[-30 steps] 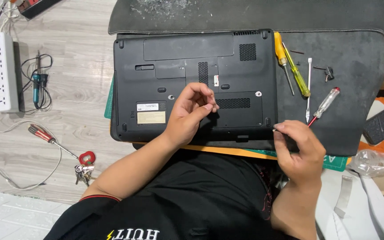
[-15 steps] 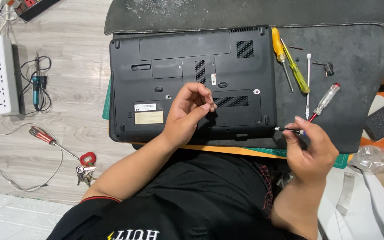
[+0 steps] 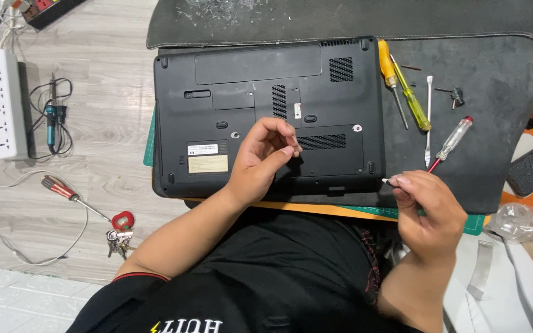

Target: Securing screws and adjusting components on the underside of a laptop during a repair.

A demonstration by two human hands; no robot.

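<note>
pale wooden floor under a dark work mat, seen from above. on the mat, a black laptop turned upside down, underside covers in place. over its lower middle, left hand curled, thumb and fingertips pinched together just above the small cover with the vent grille; something tiny possibly between them, cannot tell. beside the laptop's lower right corner, right hand closed around a thin tool, only the light tip visible, pointing at the laptop edge. further right, two yellow screwdrivers, a white stick, a clear-handled red screwdriver. far left on the floor, a white power strip and a soldering iron. step in hand, by the look: handling a screw of the bottom cover. next move likely calling for the tool tip brought exactly to a screw head, with steady fingers.
</note>
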